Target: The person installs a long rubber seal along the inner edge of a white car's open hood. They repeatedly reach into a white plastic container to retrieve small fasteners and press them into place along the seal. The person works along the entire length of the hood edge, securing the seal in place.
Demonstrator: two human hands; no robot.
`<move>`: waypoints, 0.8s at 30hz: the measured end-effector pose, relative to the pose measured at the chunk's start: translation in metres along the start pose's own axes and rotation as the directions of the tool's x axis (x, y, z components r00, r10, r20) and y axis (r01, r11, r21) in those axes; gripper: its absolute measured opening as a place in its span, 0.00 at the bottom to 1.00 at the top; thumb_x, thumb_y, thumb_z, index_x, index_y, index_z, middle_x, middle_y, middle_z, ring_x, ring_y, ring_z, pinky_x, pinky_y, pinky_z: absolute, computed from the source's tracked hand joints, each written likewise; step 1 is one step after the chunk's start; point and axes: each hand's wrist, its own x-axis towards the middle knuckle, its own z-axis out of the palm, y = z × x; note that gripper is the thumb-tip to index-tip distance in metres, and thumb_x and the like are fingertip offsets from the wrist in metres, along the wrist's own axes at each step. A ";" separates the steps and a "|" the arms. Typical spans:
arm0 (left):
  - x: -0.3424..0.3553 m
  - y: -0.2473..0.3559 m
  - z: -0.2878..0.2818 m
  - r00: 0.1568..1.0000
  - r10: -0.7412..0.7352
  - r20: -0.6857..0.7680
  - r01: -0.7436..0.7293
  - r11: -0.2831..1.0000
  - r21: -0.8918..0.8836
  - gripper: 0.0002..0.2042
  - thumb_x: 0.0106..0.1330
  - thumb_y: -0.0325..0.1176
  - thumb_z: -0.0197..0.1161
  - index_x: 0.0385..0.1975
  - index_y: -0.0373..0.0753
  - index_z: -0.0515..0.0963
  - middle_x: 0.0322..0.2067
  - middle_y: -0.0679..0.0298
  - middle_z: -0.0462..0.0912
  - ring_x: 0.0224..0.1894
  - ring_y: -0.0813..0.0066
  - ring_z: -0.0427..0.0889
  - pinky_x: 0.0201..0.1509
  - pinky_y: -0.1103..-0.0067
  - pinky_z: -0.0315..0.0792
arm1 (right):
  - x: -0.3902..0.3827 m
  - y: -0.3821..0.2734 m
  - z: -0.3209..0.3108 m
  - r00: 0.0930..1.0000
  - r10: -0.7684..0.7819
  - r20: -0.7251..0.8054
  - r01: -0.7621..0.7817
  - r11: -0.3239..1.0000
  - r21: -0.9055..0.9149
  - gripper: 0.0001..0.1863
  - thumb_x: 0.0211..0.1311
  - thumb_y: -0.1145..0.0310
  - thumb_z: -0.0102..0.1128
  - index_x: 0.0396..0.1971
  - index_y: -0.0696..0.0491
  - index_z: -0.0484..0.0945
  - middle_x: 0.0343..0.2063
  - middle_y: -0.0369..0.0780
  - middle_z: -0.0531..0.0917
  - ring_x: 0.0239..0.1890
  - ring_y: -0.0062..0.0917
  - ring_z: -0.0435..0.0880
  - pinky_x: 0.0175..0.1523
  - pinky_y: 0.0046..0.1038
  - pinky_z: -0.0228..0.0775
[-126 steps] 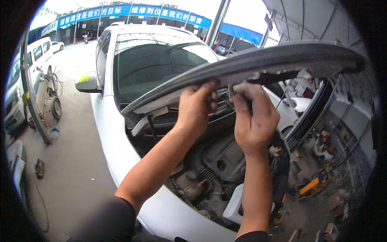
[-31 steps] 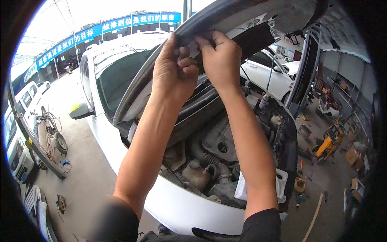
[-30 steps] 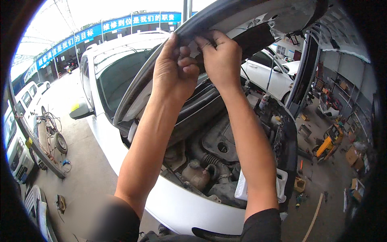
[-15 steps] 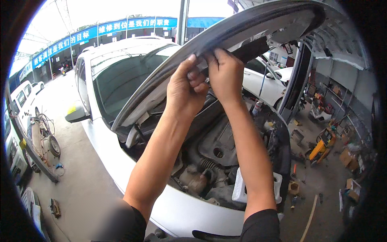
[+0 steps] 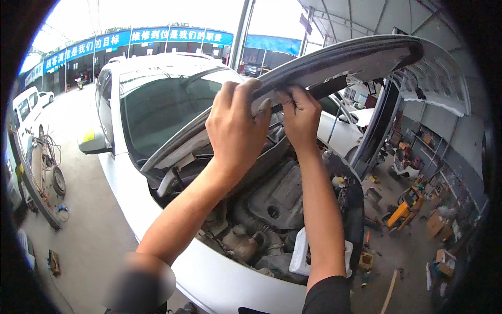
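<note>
Grey hood edge gripped by both hands, white car.

Left hand (image 5: pixel 236 123) and right hand (image 5: pixel 299 119) curl closed over the front edge of the raised hood (image 5: pixel 361 57), likely steadying it above the engine (image 5: pixel 280 196); forearms reach up, wrists side by side.

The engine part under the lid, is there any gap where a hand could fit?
Hardly: the engine bay is packed with hoses and covers. Both hands, left and right, grip the hood edge. Bare concrete floor lies left of the white car.
</note>
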 end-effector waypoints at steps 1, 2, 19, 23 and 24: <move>0.002 0.001 0.002 0.998 0.061 0.011 -0.062 0.994 0.090 0.15 0.52 0.29 0.67 0.39 0.37 0.75 0.32 0.58 0.76 0.32 0.61 0.76 0.34 0.71 0.71 | -0.002 0.001 -0.001 1.000 0.025 0.015 -0.025 1.000 0.016 0.06 0.57 0.75 0.58 0.33 0.60 0.79 0.29 0.45 0.82 0.31 0.38 0.81 0.37 0.30 0.70; 0.006 0.002 0.003 0.991 0.131 0.029 -0.134 0.974 0.183 0.15 0.51 0.29 0.67 0.39 0.38 0.75 0.34 0.57 0.75 0.35 0.58 0.76 0.37 0.69 0.71 | -0.003 0.000 0.000 0.999 0.048 0.021 -0.049 0.998 0.039 0.06 0.57 0.75 0.58 0.33 0.60 0.79 0.29 0.46 0.82 0.31 0.37 0.81 0.37 0.29 0.70; 0.010 0.009 0.025 0.966 0.223 0.128 -0.255 0.895 0.365 0.10 0.52 0.28 0.63 0.35 0.40 0.76 0.35 0.57 0.76 0.38 0.55 0.77 0.39 0.66 0.72 | -0.005 0.012 -0.001 0.995 -0.075 -0.059 0.080 0.993 0.084 0.06 0.55 0.76 0.59 0.34 0.57 0.78 0.30 0.45 0.82 0.32 0.39 0.83 0.36 0.34 0.75; 0.013 0.021 0.020 0.943 0.162 0.290 -0.283 0.849 0.446 0.11 0.52 0.28 0.62 0.37 0.40 0.76 0.35 0.55 0.78 0.37 0.53 0.80 0.36 0.66 0.74 | -0.005 0.020 0.000 0.984 -0.173 -0.050 0.175 0.984 0.038 0.07 0.55 0.77 0.59 0.35 0.55 0.79 0.30 0.45 0.82 0.32 0.36 0.84 0.36 0.32 0.77; 0.016 0.025 0.019 0.945 0.096 0.314 -0.234 0.869 0.437 0.11 0.53 0.28 0.62 0.37 0.40 0.77 0.35 0.54 0.80 0.36 0.52 0.81 0.36 0.66 0.74 | -0.004 0.021 0.000 0.978 -0.203 -0.039 0.203 0.979 0.009 0.07 0.55 0.76 0.59 0.35 0.55 0.79 0.30 0.44 0.82 0.32 0.35 0.84 0.35 0.31 0.78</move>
